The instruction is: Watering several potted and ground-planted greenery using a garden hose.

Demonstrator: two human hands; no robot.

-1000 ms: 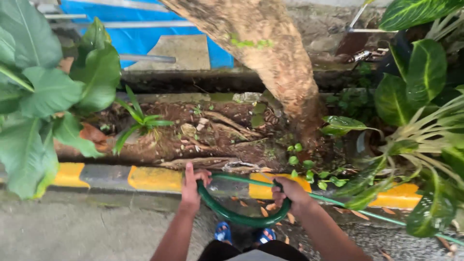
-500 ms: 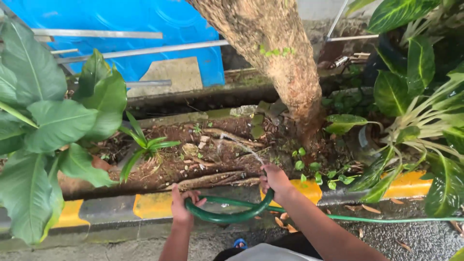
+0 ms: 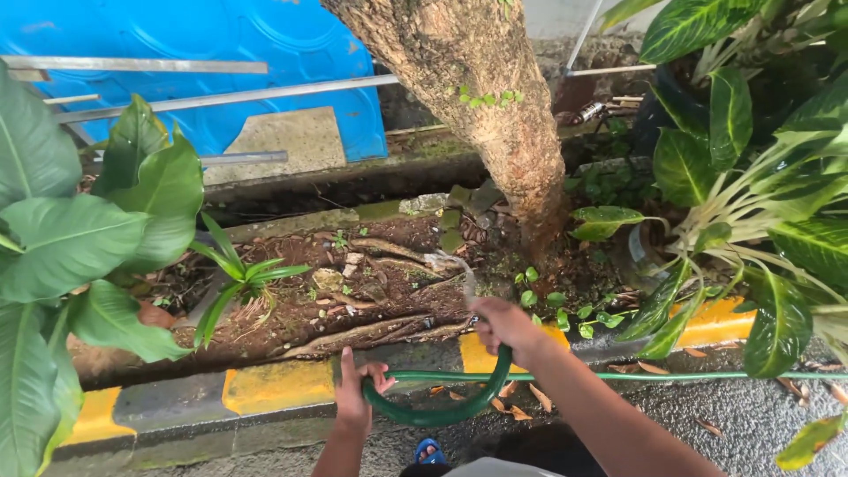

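Note:
A green garden hose (image 3: 442,412) loops between my hands and runs off to the right along the kerb. My right hand (image 3: 503,325) grips the hose end, and a thin water stream (image 3: 452,265) arcs from it onto the soil bed (image 3: 371,283) by the tree trunk (image 3: 481,106). My left hand (image 3: 358,389) holds the hose loop lower down, above the kerb.
A yellow and grey painted kerb (image 3: 265,389) edges the bed. Big-leaved plants stand at the left (image 3: 79,247) and right (image 3: 760,203). A blue tank (image 3: 194,62) with metal bars stands behind a drain channel. Wet pavement with dry leaves lies below; my blue sandal (image 3: 428,452) shows.
My right hand has lifted the hose end toward the bed and water now sprays onto the soil. The view has shifted up and slightly right, showing more of the blue tank.

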